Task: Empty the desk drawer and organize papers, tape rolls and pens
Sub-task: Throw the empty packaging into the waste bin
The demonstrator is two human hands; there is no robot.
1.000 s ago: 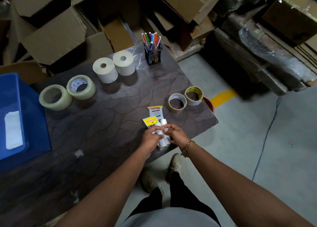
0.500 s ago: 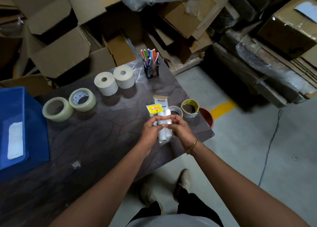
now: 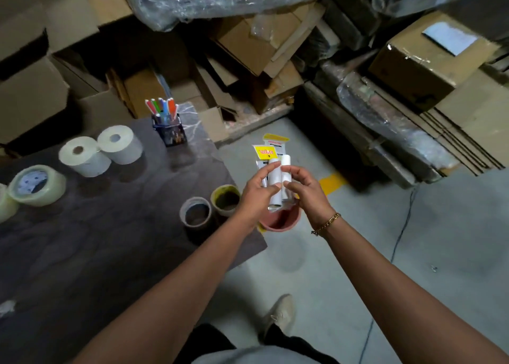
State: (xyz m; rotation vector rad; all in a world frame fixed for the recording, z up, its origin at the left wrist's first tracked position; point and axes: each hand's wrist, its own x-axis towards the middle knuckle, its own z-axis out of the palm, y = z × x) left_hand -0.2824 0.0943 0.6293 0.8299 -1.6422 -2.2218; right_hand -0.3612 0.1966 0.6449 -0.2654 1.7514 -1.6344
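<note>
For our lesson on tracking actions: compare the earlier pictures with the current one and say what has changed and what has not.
Both hands, left hand and right hand, kept their grip on the bundle of white tubes and yellow-labelled packets, lifting it off the desk and carrying it out past the desk's edge, above the floor. The tape rolls and the pen holder stayed where they were.

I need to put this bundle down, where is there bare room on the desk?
Bare tabletop lies near you, left of the two small tape rolls. It's crowded along the far edge: white rolls, pen holder, clear tape.
</note>
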